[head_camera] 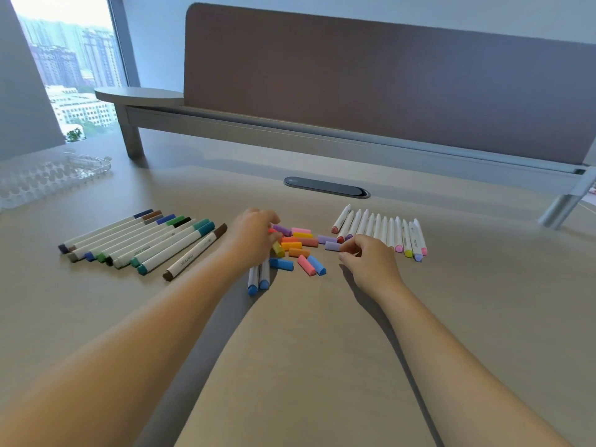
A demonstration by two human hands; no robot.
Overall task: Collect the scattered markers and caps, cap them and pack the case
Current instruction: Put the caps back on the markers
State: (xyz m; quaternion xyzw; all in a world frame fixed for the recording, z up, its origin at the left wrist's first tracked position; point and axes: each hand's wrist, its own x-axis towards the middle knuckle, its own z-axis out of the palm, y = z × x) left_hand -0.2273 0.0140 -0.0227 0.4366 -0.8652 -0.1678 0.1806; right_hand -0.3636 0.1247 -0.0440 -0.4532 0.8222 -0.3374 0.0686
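Left hand (254,240) curled over caps (298,245), hiding two markers' (258,279) tops; grip unclear. Right hand (366,258) pinching lilac cap (332,246).

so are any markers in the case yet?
No: the clear case sits at far left holding no markers, while the capped markers and uncapped ones lie in rows on the desk.
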